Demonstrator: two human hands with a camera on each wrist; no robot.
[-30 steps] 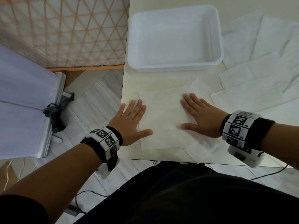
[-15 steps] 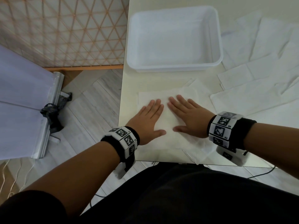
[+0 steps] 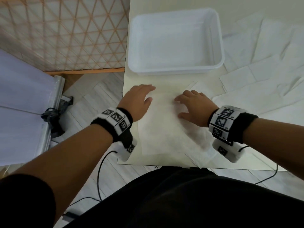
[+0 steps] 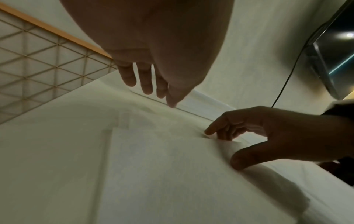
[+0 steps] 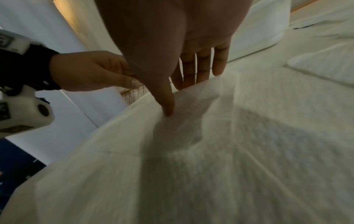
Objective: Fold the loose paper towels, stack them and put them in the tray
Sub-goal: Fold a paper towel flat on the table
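Observation:
A white folded paper towel [image 3: 164, 132] lies on the cream table in front of me, on top of other sheets. My right hand [image 3: 192, 104] is at its far edge; in the right wrist view the thumb [image 5: 168, 109] presses on top while the fingers sit behind the lifted edge of the towel [image 5: 229, 151], pinching it. My left hand [image 3: 139, 99] is at the far left corner with relaxed fingers [image 4: 145, 81] just above the towel [image 4: 153, 166], holding nothing. The empty white tray [image 3: 174, 72] stands right behind both hands.
Several loose unfolded paper towels [image 3: 263, 71] cover the table to the right of the tray. The table's near edge [image 3: 156, 163] is close to my body and its left edge runs beside my left wrist. A lattice screen [image 3: 65, 33] stands on the left.
Both hands have slid from the towel's middle to its far edge. My right hand has taken hold of that edge and lifted it a little.

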